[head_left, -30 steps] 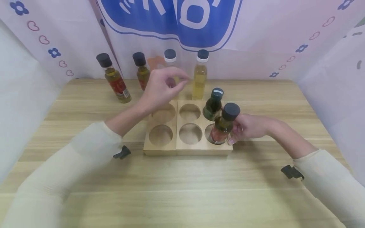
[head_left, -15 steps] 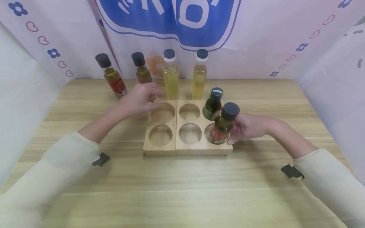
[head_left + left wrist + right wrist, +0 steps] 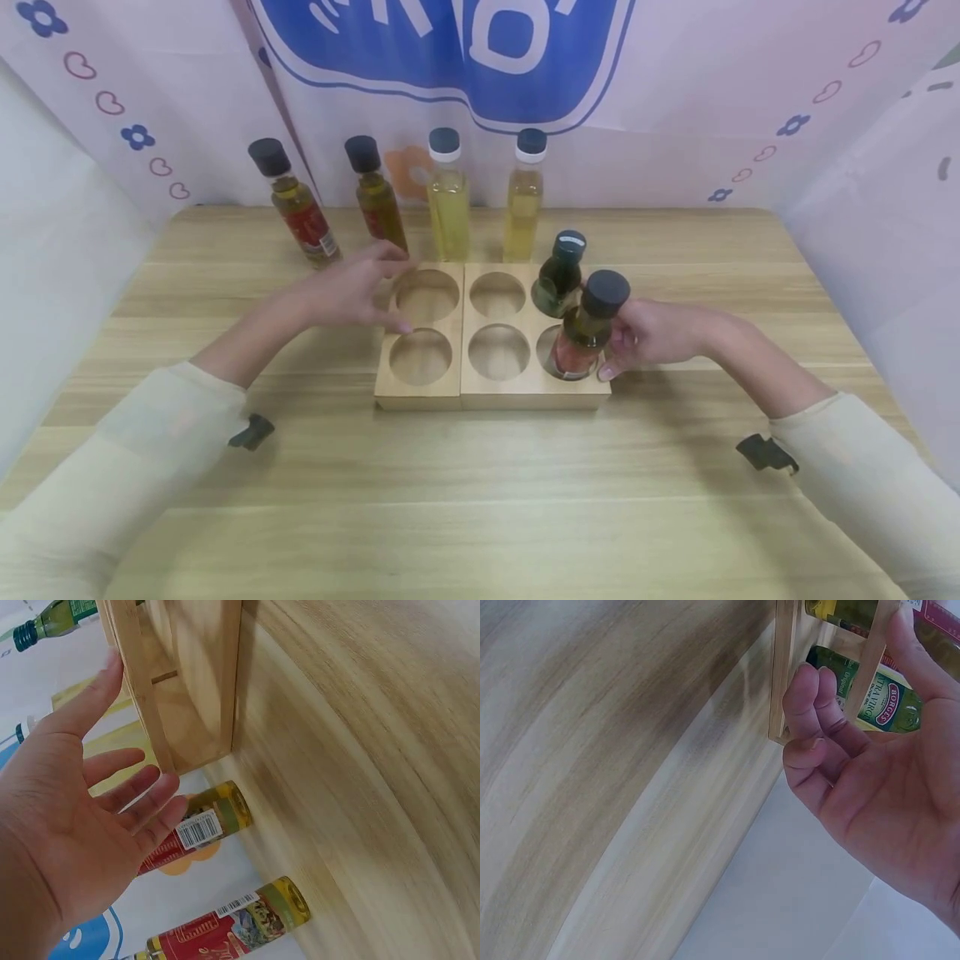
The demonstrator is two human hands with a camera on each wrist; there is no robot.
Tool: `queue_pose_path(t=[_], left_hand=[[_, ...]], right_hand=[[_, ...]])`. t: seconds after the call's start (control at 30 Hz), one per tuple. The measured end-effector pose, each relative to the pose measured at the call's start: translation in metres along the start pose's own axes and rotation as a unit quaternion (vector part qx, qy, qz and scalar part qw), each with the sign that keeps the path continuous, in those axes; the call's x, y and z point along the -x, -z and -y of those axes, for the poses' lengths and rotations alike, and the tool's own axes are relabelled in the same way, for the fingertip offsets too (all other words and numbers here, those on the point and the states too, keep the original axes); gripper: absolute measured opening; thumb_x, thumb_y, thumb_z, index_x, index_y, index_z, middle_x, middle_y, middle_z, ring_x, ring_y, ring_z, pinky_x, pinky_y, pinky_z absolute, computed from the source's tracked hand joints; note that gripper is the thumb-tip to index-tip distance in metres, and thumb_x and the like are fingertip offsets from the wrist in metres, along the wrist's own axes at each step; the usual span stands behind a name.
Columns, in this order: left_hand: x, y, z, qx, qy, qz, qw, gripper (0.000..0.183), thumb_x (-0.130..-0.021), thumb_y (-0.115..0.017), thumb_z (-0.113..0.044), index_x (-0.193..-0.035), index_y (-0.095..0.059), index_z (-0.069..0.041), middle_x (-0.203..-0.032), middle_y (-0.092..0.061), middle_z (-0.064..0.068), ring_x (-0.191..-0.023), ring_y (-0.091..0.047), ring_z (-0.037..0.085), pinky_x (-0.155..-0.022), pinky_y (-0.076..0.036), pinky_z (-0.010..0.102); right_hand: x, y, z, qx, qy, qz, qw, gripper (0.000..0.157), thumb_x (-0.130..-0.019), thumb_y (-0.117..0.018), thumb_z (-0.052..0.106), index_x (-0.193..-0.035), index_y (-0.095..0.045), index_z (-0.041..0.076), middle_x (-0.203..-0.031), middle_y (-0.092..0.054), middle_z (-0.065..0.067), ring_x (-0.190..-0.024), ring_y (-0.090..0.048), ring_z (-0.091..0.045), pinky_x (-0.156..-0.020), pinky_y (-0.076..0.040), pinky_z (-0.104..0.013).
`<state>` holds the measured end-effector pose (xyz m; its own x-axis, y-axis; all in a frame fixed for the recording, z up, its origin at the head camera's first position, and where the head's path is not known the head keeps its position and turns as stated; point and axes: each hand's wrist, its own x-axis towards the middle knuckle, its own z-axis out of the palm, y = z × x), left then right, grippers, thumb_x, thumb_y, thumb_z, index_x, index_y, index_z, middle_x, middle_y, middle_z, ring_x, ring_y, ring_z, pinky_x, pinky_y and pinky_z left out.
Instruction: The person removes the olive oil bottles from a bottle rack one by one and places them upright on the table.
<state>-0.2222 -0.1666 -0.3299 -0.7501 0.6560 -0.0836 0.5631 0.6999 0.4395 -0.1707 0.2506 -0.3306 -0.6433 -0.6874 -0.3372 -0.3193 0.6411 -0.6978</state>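
Note:
A pale wooden bottle rack [image 3: 420, 393] with two rows of round holes lies mid-table; in the wrist views its ends look hollow. My left hand [image 3: 348, 292] is at its left end, thumb over the top edge, fingers spread and holding nothing; the left wrist view shows the palm [image 3: 82, 817]. At the right end, my right hand [image 3: 656, 333] grips the rack, thumb on the top board and fingers curled at the side. A black-capped oil bottle [image 3: 579, 346] stands in the front right hole. Behind it, a dark green bottle [image 3: 558, 279] occupies the back right hole.
Behind the rack stand two clear bottles of yellow oil [image 3: 450, 212] and two red-labelled oil bottles [image 3: 306, 221], one of them close to my left hand. A printed cloth [image 3: 652, 167] hangs at the table's back edge.
My left hand has moved left and down from in front of the clear bottles to the rack's left end, its fingers spreading. My right hand stays at the right end.

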Motion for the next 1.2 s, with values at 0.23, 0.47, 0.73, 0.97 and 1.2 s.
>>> queue_pose_path(t=[0.23, 0.47, 0.73, 0.97, 1.2], left_hand=[[0.007, 0.0, 0.009, 0.014, 0.004, 0.004, 0.9999, 0.091, -0.083, -0.088, -0.038, -0.148, -0.046, 0.011, -0.149, -0.042, 0.032, -0.132, -0.049, 0.048, -0.111, -0.042, 0.061], [0.009, -0.001, 0.016, 0.04, 0.006, 0.009, 0.9992, 0.089, -0.083, -0.088, -0.035, -0.149, -0.046, 0.009, -0.147, -0.045, 0.035, -0.125, -0.054, 0.049, -0.104, -0.048, 0.062], [0.008, -0.003, 0.017, 0.056, 0.015, 0.015, 0.9982, 0.09, -0.084, -0.087, -0.034, -0.151, -0.044, 0.006, -0.151, -0.043, 0.035, -0.129, -0.052, 0.05, -0.107, -0.045, 0.063], [0.007, -0.003, 0.018, 0.064, 0.025, 0.018, 0.9975, 0.09, -0.084, -0.088, -0.035, -0.152, -0.044, 0.005, -0.135, -0.056, 0.033, -0.119, -0.061, 0.046, -0.1, -0.052, 0.058], [0.007, -0.002, 0.017, 0.058, 0.045, 0.025, 0.997, 0.091, -0.084, -0.087, -0.037, -0.153, -0.044, 0.003, -0.122, -0.062, 0.026, -0.111, -0.064, 0.039, -0.089, -0.057, 0.049]], right_hand=[[-0.002, 0.0, 0.0, 0.004, 0.007, 0.0, 1.0, 0.059, -0.085, -0.087, 0.021, -0.131, -0.054, 0.003, -0.079, -0.06, -0.003, -0.069, -0.053, -0.017, -0.061, -0.047, -0.03], [-0.002, -0.001, 0.001, -0.002, -0.003, 0.001, 1.0, 0.063, -0.085, -0.087, 0.025, -0.135, -0.054, 0.003, -0.085, -0.061, -0.004, -0.073, -0.052, -0.018, -0.062, -0.047, -0.032], [-0.001, -0.001, -0.001, 0.004, -0.003, -0.005, 1.0, 0.066, -0.084, -0.088, 0.024, -0.136, -0.053, 0.005, -0.093, -0.065, -0.003, -0.078, -0.054, -0.019, -0.067, -0.049, -0.033], [0.0, 0.001, -0.003, 0.009, 0.013, -0.009, 1.0, 0.079, -0.084, -0.088, 0.025, -0.147, -0.045, 0.004, -0.094, -0.066, -0.003, -0.077, -0.055, -0.02, -0.068, -0.049, -0.033], [0.001, 0.002, -0.004, 0.029, 0.015, -0.025, 0.999, 0.106, -0.08, -0.091, 0.027, -0.161, -0.026, 0.006, -0.101, -0.067, -0.005, -0.084, -0.06, -0.022, -0.074, -0.054, -0.037]])
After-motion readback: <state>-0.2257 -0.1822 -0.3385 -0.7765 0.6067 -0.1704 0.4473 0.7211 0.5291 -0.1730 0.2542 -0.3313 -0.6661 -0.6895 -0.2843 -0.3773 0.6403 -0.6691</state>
